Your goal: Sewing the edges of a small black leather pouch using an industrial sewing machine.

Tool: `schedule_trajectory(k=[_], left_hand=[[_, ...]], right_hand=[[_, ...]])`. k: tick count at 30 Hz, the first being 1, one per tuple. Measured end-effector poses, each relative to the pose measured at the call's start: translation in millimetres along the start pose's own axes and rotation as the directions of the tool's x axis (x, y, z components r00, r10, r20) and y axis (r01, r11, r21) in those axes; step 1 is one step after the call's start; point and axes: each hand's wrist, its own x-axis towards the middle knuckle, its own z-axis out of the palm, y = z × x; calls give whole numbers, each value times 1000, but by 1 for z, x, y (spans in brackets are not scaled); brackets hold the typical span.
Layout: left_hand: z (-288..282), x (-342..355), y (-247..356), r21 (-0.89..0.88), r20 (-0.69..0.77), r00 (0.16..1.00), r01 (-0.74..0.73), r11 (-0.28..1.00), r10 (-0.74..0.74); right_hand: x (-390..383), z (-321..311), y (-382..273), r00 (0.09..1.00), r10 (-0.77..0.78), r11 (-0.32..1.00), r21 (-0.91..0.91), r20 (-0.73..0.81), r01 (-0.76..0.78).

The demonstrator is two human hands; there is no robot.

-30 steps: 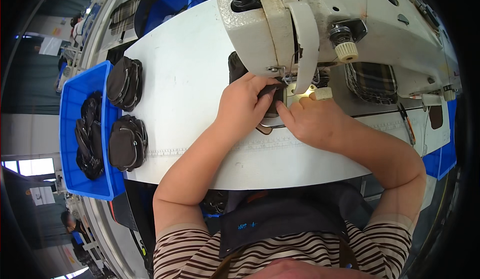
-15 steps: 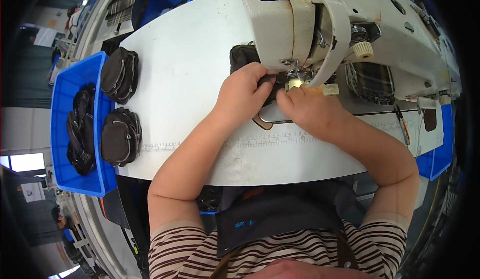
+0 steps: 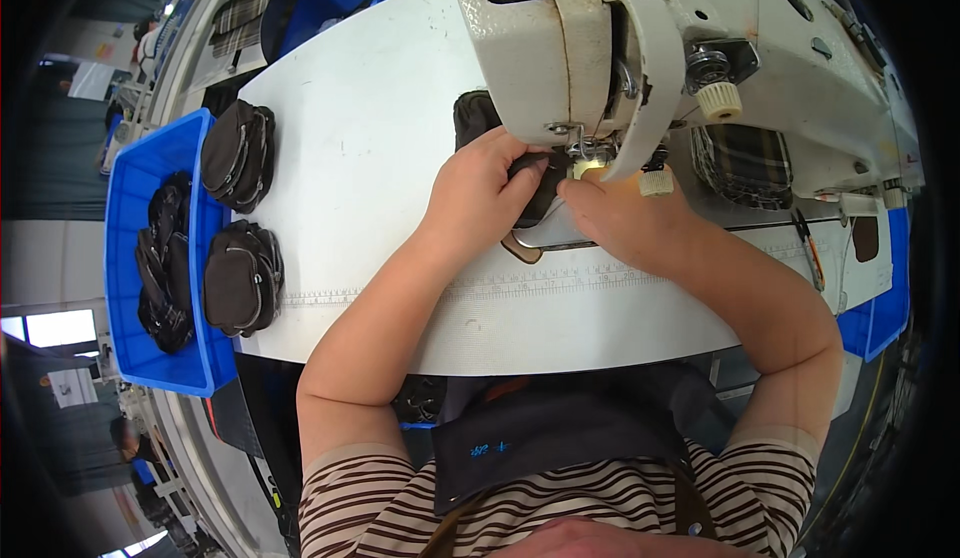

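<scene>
A dark brown fabric pouch (image 3: pixel 540 198) lies under the needle end of a white sewing machine (image 3: pixel 530 68), partly hidden by the machine head and my hands. My left hand (image 3: pixel 475 193) grips its left side, thumb on top and fingers toward the presser foot. From the right, my right hand (image 3: pixel 635 220) has its fingers curled at the pouch's edge, close to the lit needle area. Those fingertips are partly hidden. Below the pouch, a small brown-edged piece (image 3: pixel 522 249) shows on the table.
Two dark brown pouches (image 3: pixel 240 278) stand at the table's left edge, beside a blue bin (image 3: pixel 207 358) of dark pieces. Right of the needle lies a plaid piece (image 3: pixel 742 165); a small cutter-like tool (image 3: pixel 810 250) is nearby. A printed ruler strip (image 3: pixel 560 283) crosses the white table (image 3: pixel 360 138).
My right fingers have shifted slightly up toward the needle, and a bit more of the pouch shows between my hands. The whole view has tilted a little.
</scene>
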Motion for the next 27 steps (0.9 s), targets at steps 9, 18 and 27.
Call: schedule_trajectory(k=[9,18,27], left_hand=[[1,0,-2,2,10,1000,2,1000,-2],[10,-10,-5,462,15,878,-431,775,479],[8,-14,4,527,104,839,-502,686,534]], right_hand=[[-3,0,-10,989,-143,974,-173,28,146],[-8,-5,-11,978,-199,961,-185,55,206],[-14,-10,-18,984,-155,979,-120,92,165]])
